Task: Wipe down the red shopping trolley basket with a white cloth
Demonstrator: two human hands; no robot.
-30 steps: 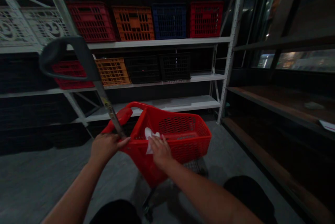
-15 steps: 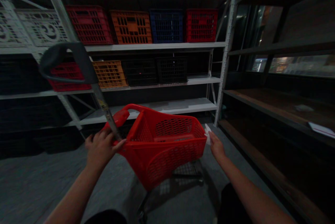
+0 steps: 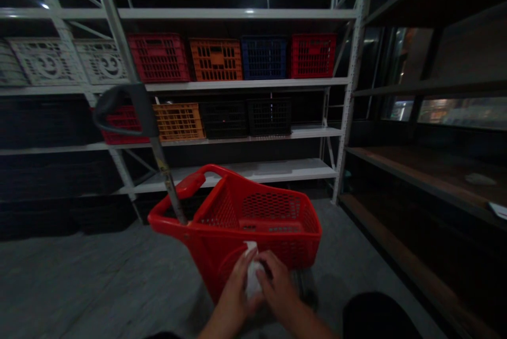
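A red plastic shopping basket (image 3: 253,212) on wheels stands on the grey floor in front of me, its long grey pull handle (image 3: 130,112) slanting up to the left. My left hand (image 3: 236,291) and my right hand (image 3: 277,286) meet low against the basket's near wall. Both pinch a small white cloth (image 3: 250,270) between them, pressed to the red mesh. Neither hand touches the pull handle.
A white metal rack (image 3: 222,83) behind the basket carries red, orange, blue, black and white crates (image 3: 216,59). Dark wooden shelves (image 3: 431,170) run along the right side. Grey floor (image 3: 87,275) lies open to the left.
My left hand let go of the basket's rim by the handle and came down to the near wall. My right hand brought the cloth back from the basket's right corner to meet it.
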